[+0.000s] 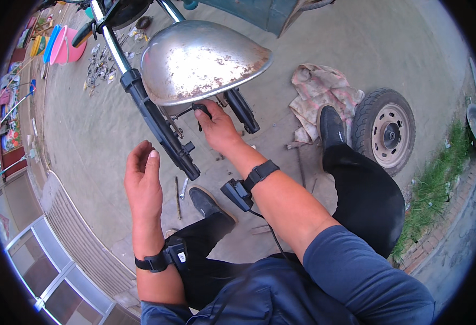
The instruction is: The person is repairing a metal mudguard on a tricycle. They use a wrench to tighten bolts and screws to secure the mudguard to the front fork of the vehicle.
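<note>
A rusty metal front fender (205, 61) sits between the two black fork legs (159, 122) of a motorcycle or tricycle, whose front wheel is off. Just below the fender's rim, my right hand (218, 124) is closed on the black handle of a tool (202, 110), whose thin shaft points left between the fork legs; its tip is hard to make out. My left hand (143, 174) is raised beside the lower end of the left fork leg, holding nothing, its fingers apart from the thumb and slightly curled.
A wheel with tyre (384, 130) and a stained cloth (323, 93) lie to the right. A wrench (184, 188) and a metal rod (177, 198) lie near my left shoe. Scattered small parts (101, 67) and a pink bucket (65, 46) are at the upper left. Grass (437, 195) borders the concrete.
</note>
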